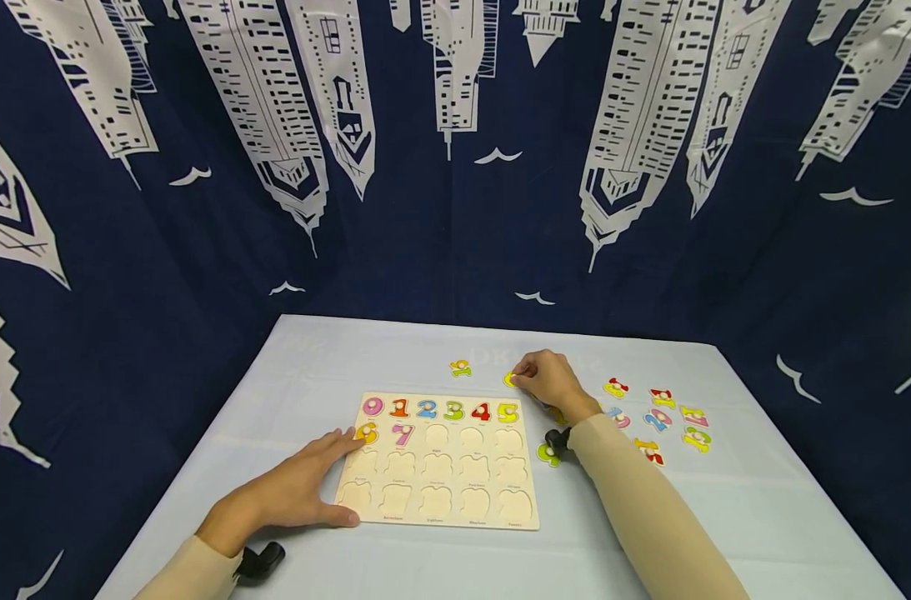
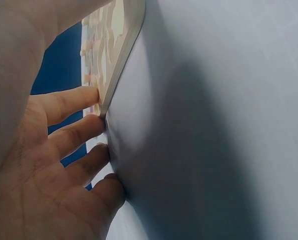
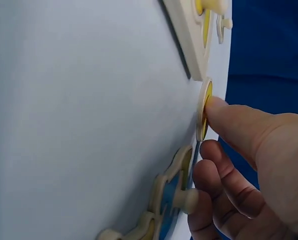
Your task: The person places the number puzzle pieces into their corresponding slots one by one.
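Observation:
A wooden number puzzle board [image 1: 417, 522] lies on the table, with pieces 0 to 7 seated in its upper slots; the lower slots show bare wood. My left hand [image 1: 297, 483] rests at the board's left edge, fingers spread beside the 6 [image 1: 366, 432] and thumb at the near corner. Beyond the board's far right corner, my right hand [image 1: 551, 382] pinches a yellow number piece [image 1: 509, 379]. In the right wrist view the thumb lies on that yellow piece [image 3: 202, 112], which stays close to the table; its number is hidden. The other fingers curl near a blue knobbed piece [image 3: 166, 200].
A yellow-green piece [image 1: 460, 367] lies behind the board. Several loose number pieces, among them a red-and-yellow one [image 1: 662, 398] and a blue-and-pink one [image 1: 658, 420], lie scattered at the right. A green piece [image 1: 548, 454] sits under the right wrist. Dark patterned cloth [image 1: 455, 233] hangs behind the white table.

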`<state>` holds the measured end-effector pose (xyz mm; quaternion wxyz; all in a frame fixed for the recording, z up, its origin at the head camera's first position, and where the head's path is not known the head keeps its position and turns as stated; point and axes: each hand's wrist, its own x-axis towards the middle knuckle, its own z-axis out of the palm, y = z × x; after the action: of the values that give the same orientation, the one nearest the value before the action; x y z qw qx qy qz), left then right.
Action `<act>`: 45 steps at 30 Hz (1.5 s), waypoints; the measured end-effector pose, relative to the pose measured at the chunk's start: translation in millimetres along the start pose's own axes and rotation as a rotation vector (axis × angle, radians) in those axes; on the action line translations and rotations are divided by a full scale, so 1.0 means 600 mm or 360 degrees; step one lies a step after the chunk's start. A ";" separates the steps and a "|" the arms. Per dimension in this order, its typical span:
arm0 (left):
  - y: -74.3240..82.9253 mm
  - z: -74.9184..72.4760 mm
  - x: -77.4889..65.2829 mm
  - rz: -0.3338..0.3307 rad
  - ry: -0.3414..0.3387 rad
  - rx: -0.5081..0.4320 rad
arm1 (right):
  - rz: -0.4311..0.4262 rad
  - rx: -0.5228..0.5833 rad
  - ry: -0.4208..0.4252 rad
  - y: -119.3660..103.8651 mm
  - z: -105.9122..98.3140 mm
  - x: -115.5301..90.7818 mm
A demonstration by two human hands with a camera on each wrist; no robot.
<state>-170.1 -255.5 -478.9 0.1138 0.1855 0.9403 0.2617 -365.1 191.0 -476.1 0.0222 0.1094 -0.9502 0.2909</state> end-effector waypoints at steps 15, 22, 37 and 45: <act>-0.003 -0.001 0.000 0.0030 0.0009 0.0001 | -0.0243 0.0007 0.0039 -0.066 -0.005 -0.035; -0.004 0.000 0.000 0.0026 -0.0001 -0.0003 | -0.0558 -0.0006 -0.0094 -0.130 0.023 -0.080; -0.003 0.000 0.001 0.0026 0.0003 0.0003 | -0.0808 -0.0119 -0.0269 -0.194 0.092 -0.123; -0.001 -0.001 0.001 0.0008 0.0000 0.0009 | -0.0705 -0.0174 -0.0223 -0.204 0.102 -0.121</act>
<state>-170.9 -256.0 -479.0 0.1126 0.1882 0.9405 0.2594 -266.2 72.5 -467.4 0.0255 0.3337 -0.9166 0.2188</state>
